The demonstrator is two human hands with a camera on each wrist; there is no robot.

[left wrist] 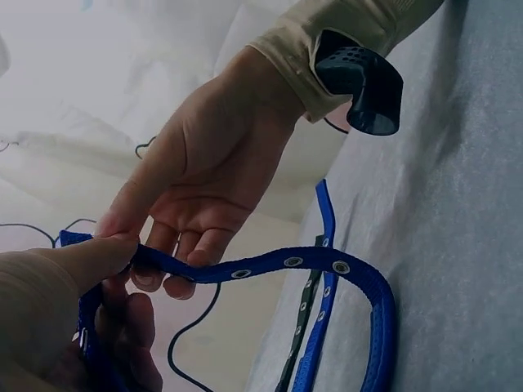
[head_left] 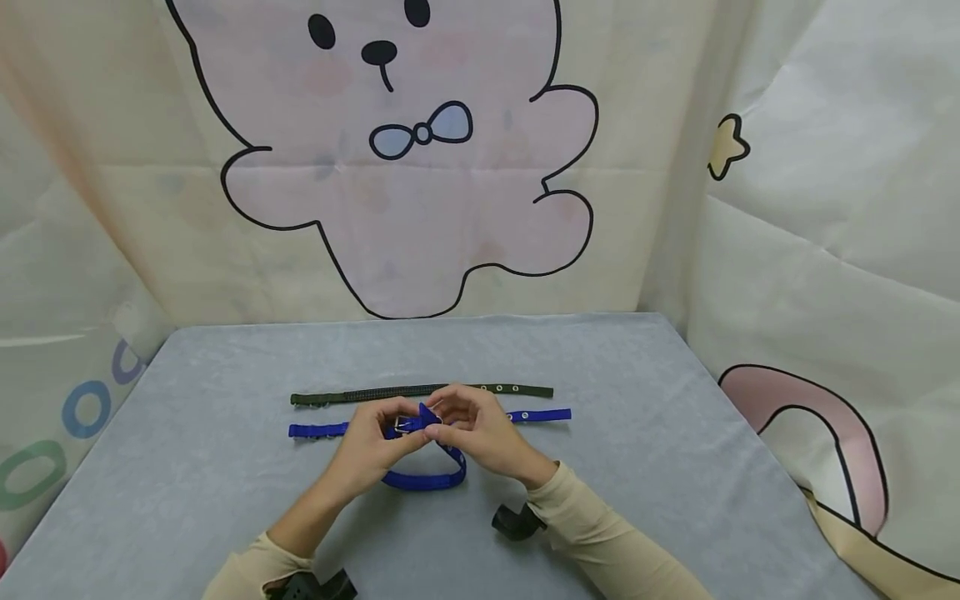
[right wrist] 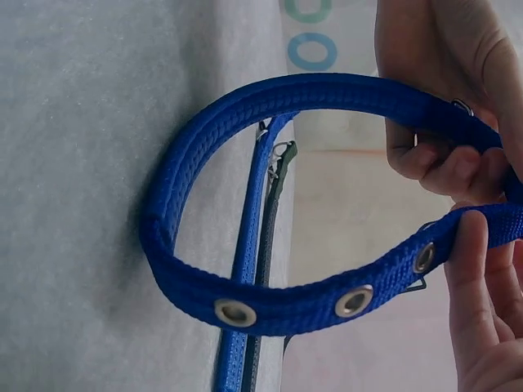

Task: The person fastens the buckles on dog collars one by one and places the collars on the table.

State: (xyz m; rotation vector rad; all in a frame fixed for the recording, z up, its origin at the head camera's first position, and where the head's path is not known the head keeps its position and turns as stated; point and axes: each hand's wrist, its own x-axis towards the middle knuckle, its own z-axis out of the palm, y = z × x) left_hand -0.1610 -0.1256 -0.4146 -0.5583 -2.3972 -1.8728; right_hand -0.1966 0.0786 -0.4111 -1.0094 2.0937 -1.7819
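Watching remotely, I see the left hand (head_left: 378,435) and right hand (head_left: 480,429), fingers curled, pinching a looped blue strap (head_left: 423,482) midway between the side edges of the table (head_left: 675,492), farther from its back edge than the straight blue strap (head_left: 543,415) and green strap (head_left: 397,392).

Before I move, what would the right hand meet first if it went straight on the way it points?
Past the looped blue strap it pinches, the right hand would probably meet the left hand first, though the head view leaves the depth between them unclear.
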